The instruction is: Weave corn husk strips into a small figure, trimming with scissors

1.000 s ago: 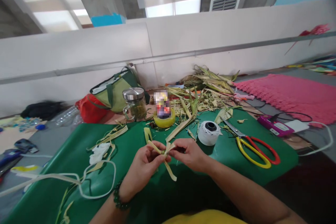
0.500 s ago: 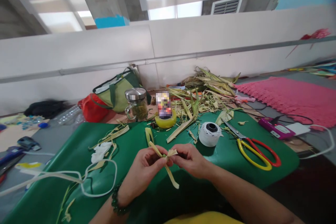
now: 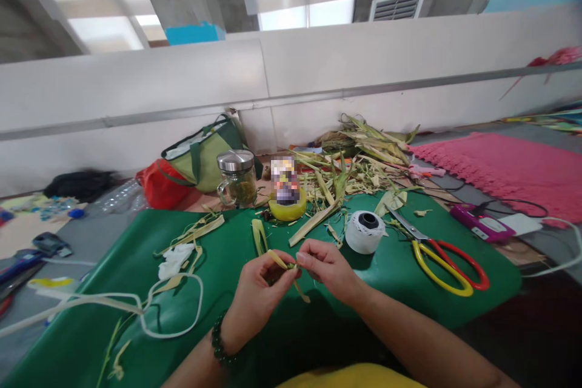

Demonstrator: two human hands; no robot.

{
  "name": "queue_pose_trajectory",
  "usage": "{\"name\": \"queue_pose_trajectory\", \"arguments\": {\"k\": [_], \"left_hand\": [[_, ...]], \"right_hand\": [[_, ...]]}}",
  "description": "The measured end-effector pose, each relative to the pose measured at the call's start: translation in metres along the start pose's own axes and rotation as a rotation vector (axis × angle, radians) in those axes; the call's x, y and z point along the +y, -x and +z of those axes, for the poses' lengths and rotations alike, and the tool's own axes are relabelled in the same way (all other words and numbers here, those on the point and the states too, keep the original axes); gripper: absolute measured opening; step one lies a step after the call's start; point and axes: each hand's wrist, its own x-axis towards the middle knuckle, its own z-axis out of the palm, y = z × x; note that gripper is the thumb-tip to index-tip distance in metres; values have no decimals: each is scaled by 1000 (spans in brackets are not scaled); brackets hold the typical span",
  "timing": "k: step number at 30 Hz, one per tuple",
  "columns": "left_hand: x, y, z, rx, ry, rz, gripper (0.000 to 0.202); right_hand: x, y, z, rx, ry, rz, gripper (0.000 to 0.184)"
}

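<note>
Both of my hands meet over the green mat (image 3: pixel 136 315) and pinch one small folded piece of pale leaf strips (image 3: pixel 285 268). My left hand (image 3: pixel 257 297), with a dark bead bracelet at the wrist, grips it from the left, fingers curled. My right hand (image 3: pixel 328 268) pinches it from the right with thumb and forefinger. A loose strip end hangs down between the hands. A white spool of thread (image 3: pixel 364 231) stands just beyond my right hand, and scissors with yellow and red handles (image 3: pixel 443 260) lie further right.
A heap of dried leaves (image 3: pixel 354 160) lies at the back, with a lidded glass jar (image 3: pixel 236 179), a yellow tape roll (image 3: pixel 286 211) and a green bag (image 3: pixel 200 157). White cord (image 3: pixel 150 315) loops at left. A pink mat (image 3: pixel 504 167) and purple device (image 3: pixel 479 224) sit at right.
The hands have closed in on the leaf piece and lifted slightly; the spread strip ends are now folded tighter between the fingers, and the hanging tail looks shorter.
</note>
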Motion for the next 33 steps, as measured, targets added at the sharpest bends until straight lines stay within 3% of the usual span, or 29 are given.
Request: {"name": "queue_pose_trajectory", "arguments": {"k": [3, 7, 10, 13, 17, 22, 25, 27, 30, 33], "left_hand": [[-1, -2, 0, -8, 73, -57, 13], [1, -3, 0, -9, 165, -127, 17], [3, -5, -1, -46, 243, -172, 20], [1, -7, 0, -25, 255, -185, 19], [-3, -5, 4, 34, 195, -165, 17], [-4, -4, 3, 52, 149, -117, 17], [-6, -7, -1, 84, 74, -85, 17], [-8, -9, -2, 110, 10, -56, 15], [-12, -9, 2, 113, -171, 29, 12], [-13, -5, 8, 31, -331, 114, 9]], "right_hand": [[3, 0, 0, -38, -42, 52, 37], [4, 6, -2, 88, 332, -202, 31], [4, 10, -5, 95, 585, -407, 24], [6, 11, -6, 71, 665, -462, 24], [10, 9, -5, 84, 667, -451, 25], [6, 5, -10, 70, 425, -197, 23], [5, 8, -13, 20, 466, -137, 20], [6, 14, -10, 35, 690, -253, 16], [5, 24, -2, 17, 1126, -553, 27], [-6, 24, -1, -99, 1304, -703, 27]]}}
